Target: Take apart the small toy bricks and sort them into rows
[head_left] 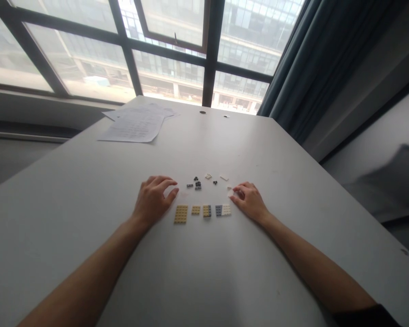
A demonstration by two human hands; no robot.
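My left hand (156, 196) rests on the white table, thumb and fingers apart with nothing between them. Just right of it lies a tan building-block plate (180, 214), with a smaller tan plate (195, 210) beside it. Further along the row are a tan and dark-grey block (206, 211) and a grey and white pair of plates (223, 210). My right hand (248, 200) is open at the row's right end. Its parted fingertips are beside a small white piece (229, 188); whether they touch it is unclear.
Behind the row lie several dark-grey pieces (198, 185), a white studded piece (208, 176) and a long white piece (224, 178). Printed papers (132, 123) spread over the table's far left. Windows stand beyond the far edge, with a dark curtain (313, 59) at right.
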